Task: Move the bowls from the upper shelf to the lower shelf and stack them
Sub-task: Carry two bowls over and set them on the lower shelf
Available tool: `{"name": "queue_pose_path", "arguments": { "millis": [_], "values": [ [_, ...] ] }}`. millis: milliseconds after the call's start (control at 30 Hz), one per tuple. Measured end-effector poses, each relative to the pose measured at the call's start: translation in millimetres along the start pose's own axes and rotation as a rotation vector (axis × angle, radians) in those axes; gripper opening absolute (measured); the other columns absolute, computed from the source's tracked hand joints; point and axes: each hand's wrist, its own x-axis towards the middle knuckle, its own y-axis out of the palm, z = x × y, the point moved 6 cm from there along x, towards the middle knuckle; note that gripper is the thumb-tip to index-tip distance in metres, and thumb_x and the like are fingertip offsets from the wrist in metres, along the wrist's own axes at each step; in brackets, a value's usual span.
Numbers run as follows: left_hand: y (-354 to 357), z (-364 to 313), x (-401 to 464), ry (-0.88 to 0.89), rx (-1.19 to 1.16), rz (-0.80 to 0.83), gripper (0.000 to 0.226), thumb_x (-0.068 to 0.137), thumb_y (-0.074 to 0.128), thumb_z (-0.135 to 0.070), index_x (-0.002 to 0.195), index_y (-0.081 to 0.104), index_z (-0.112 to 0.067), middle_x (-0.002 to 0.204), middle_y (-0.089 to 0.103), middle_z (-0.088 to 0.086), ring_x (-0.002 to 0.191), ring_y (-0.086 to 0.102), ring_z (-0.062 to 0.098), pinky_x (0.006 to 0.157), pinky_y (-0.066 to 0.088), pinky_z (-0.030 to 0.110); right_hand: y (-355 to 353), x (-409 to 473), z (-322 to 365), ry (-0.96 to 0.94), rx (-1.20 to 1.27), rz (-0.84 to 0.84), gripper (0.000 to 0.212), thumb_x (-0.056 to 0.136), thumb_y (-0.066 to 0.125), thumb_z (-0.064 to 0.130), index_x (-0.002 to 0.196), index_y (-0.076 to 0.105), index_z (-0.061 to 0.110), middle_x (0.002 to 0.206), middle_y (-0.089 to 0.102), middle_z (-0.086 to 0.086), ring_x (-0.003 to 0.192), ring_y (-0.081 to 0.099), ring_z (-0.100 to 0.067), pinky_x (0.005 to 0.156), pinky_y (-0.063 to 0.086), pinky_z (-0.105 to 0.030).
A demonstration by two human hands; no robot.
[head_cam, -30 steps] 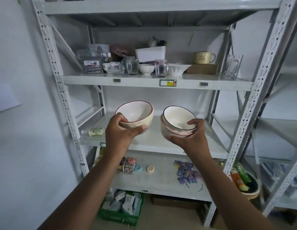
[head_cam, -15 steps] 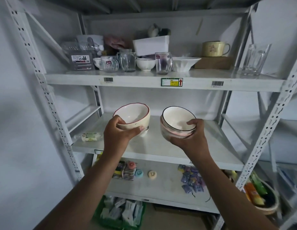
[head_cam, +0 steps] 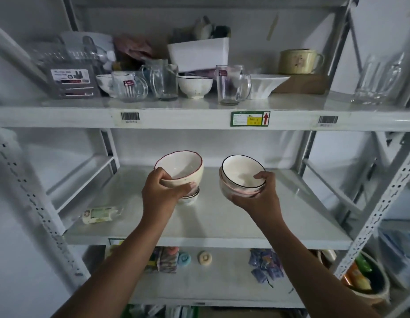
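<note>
My left hand (head_cam: 161,193) grips a cream bowl with a red rim (head_cam: 183,168), tilted toward me just above another white bowl (head_cam: 190,197) that stands on the lower shelf (head_cam: 222,221). My right hand (head_cam: 256,198) holds a pair of nested bowls (head_cam: 242,176), a black-rimmed white one inside a pinkish one, above the same shelf to the right. On the upper shelf (head_cam: 199,118) stand a black-rimmed white bowl (head_cam: 195,86), a ribbed white bowl (head_cam: 267,84) and a small white bowl (head_cam: 105,82) at left, half hidden behind a glass mug.
Glass mugs (head_cam: 231,84), a clear jug (head_cam: 378,79), a yellow mug (head_cam: 299,60) on a brown box, a white bin (head_cam: 199,55) and a clear container crowd the upper shelf. A small bottle (head_cam: 98,215) lies at the lower shelf's left. Grey uprights (head_cam: 369,221) flank both sides.
I have come closer to the rack. My left hand has lowered the red-rimmed bowl onto or just above the white bowl on the lower shelf. My right hand keeps its nested bowls at about the same height.
</note>
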Motion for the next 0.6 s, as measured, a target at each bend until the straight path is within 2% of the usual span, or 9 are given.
{"name": "queue_pose_path", "arguments": {
  "millis": [200,267,333,433,500,600],
  "values": [
    [35.3,31.4,26.1,0.005,-0.074,0.031,0.055,0.046,0.087,-0.037,0.063,0.038,-0.017,0.064,0.038,-0.004,0.059,0.035,0.012,0.055,0.029,0.025,13.7,27.2,-31.0,0.014,-0.024,-0.079,0.086,0.042,0.097,0.044,0.107,0.041,0.042,0.106,0.07,0.014,0.096,0.068,0.001,0.069,0.055,-0.018],
    [51.0,45.3,34.4,0.003,-0.078,0.025,0.056,0.047,0.087,-0.041,0.062,0.037,-0.02,0.063,0.037,-0.007,0.059,0.035,0.012,0.056,0.03,0.026,17.8,40.4,-43.5,0.024,-0.033,-0.064,0.081,0.044,0.096,0.041,0.104,0.042,0.047,0.106,0.069,0.014,0.094,0.068,0.001,0.067,0.055,-0.019],
    [68.5,58.2,41.7,0.001,-0.084,0.018,0.057,0.046,0.086,-0.046,0.062,0.037,-0.022,0.064,0.038,-0.008,0.061,0.038,0.013,0.059,0.034,0.03,19.9,54.2,-57.2,0.044,-0.039,-0.057,0.082,0.046,0.096,0.037,0.106,0.041,0.047,0.11,0.069,0.009,0.097,0.069,-0.004,0.075,0.057,-0.028],
    [97.5,75.7,48.8,0.007,-0.07,0.008,0.055,0.049,0.087,-0.045,0.063,0.038,-0.025,0.067,0.042,-0.007,0.064,0.042,0.015,0.062,0.037,0.033,19.2,75.4,-76.8,0.051,-0.089,-0.077,0.083,0.044,0.096,0.038,0.105,0.04,0.048,0.107,0.068,0.013,0.092,0.067,0.002,0.07,0.054,-0.018],
    [116.5,87.0,49.9,0.024,-0.053,0.002,0.053,0.052,0.088,-0.04,0.063,0.038,-0.03,0.068,0.043,-0.008,0.065,0.044,0.015,0.062,0.038,0.031,18.2,91.2,-94.3,0.082,-0.099,-0.058,0.077,0.047,0.094,0.04,0.101,0.041,0.053,0.103,0.067,0.015,0.087,0.066,0.005,0.065,0.052,-0.015],
    [143.8,106.9,47.5,0.033,0.022,-0.014,0.05,0.051,0.087,-0.043,0.063,0.039,-0.034,0.072,0.047,-0.006,0.068,0.048,0.015,0.063,0.038,0.022,18.6,112.6,-121.6,0.14,-0.079,-0.007,0.068,0.053,0.092,0.042,0.098,0.043,0.056,0.099,0.067,0.012,0.081,0.066,0.007,0.067,0.053,-0.021]
  ]
}}
